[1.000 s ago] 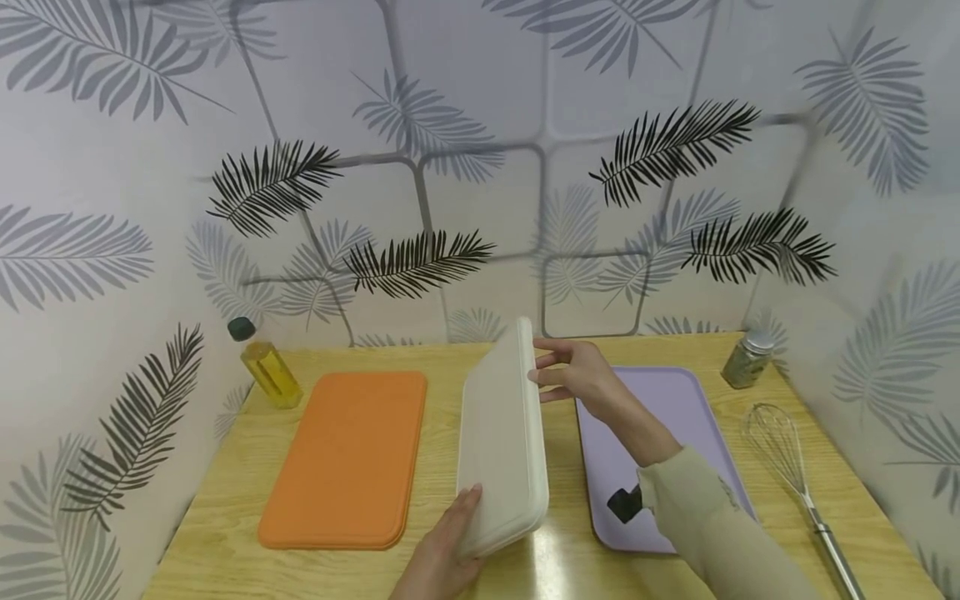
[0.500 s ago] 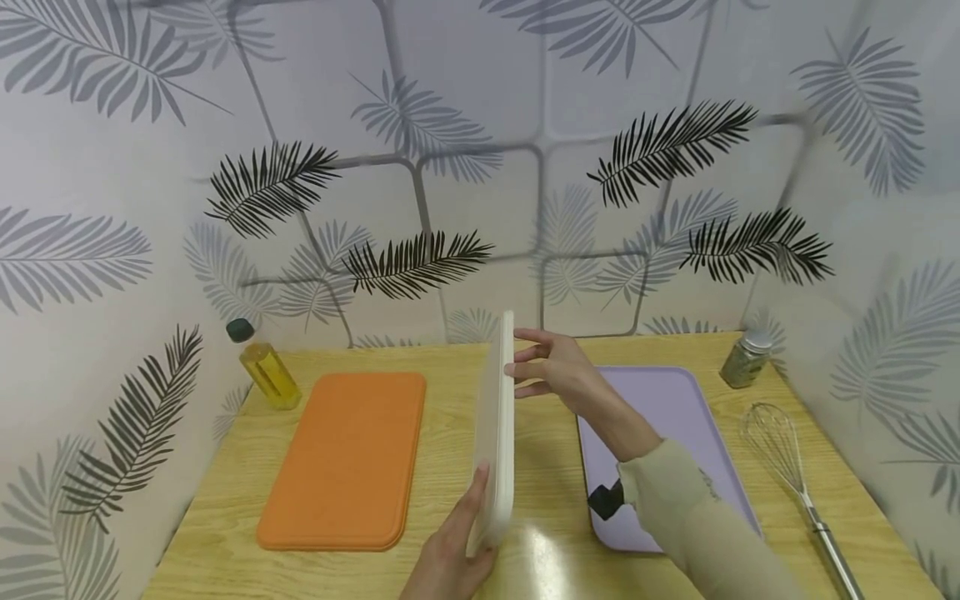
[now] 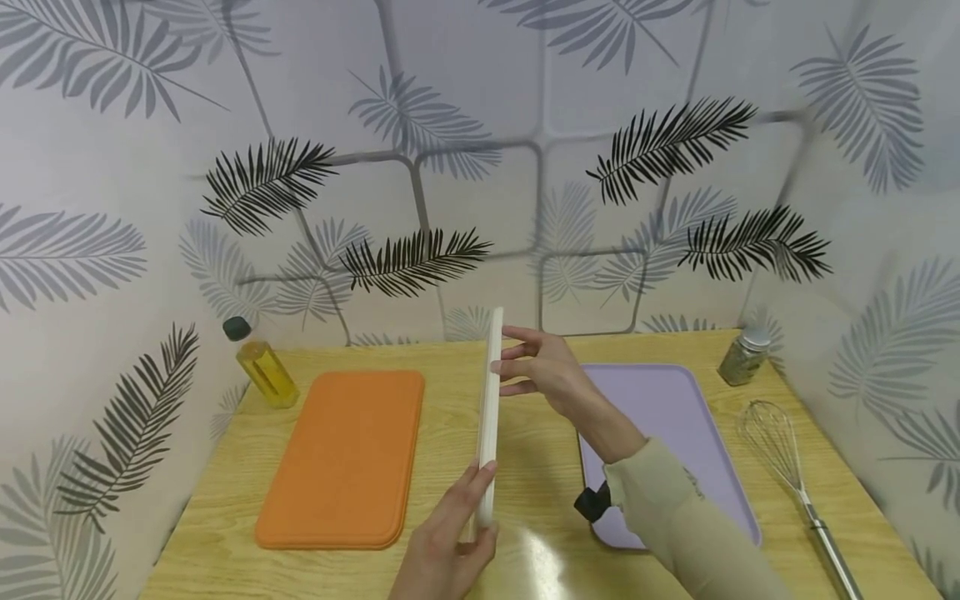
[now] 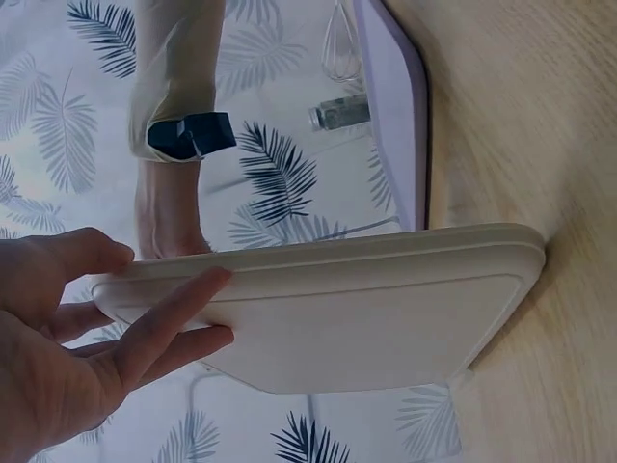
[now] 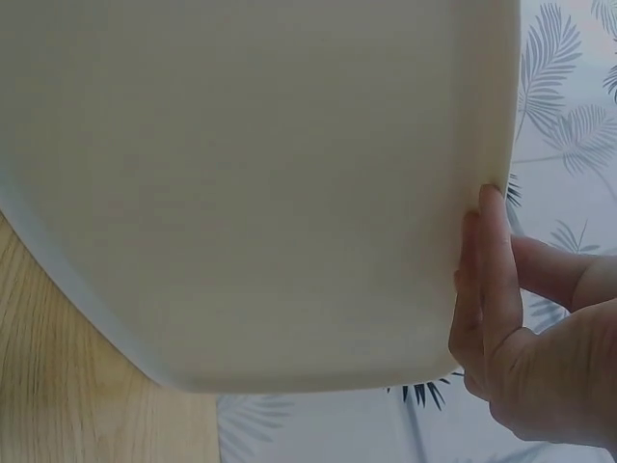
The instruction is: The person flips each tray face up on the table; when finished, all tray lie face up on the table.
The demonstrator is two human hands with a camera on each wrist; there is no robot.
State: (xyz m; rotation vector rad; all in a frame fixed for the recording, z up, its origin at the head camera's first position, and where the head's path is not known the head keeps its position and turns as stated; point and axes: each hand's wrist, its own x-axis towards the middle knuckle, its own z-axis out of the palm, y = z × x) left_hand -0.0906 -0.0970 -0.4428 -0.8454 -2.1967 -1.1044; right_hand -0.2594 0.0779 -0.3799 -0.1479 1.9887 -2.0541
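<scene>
A cream rectangular tray (image 3: 491,417) stands on its side in the middle, seen almost edge-on in the head view. My left hand (image 3: 450,537) pinches its near end, the thumb on one side and fingers on the other. My right hand (image 3: 551,375) grips the upper edge toward the far end. In the right wrist view the tray (image 5: 251,193) shows a broad smooth face with a shallow raised rim, and the right hand (image 5: 525,347) has its fingers on that face. In the left wrist view the tray's lower side comes right down at the wooden table (image 4: 540,367).
An orange tray (image 3: 341,458) lies at left, with a bottle of yellow oil (image 3: 267,373) behind it. Under my right forearm lies a lilac tray (image 3: 660,408). A small lidded jar (image 3: 744,358) and a wire whisk (image 3: 795,467) are at far right. Patterned walls enclose the back and sides.
The cream tray has turned from showing its broad face to nearly edge-on and shifted slightly left. Both hands have kept hold of it, the right hand moving left with it.
</scene>
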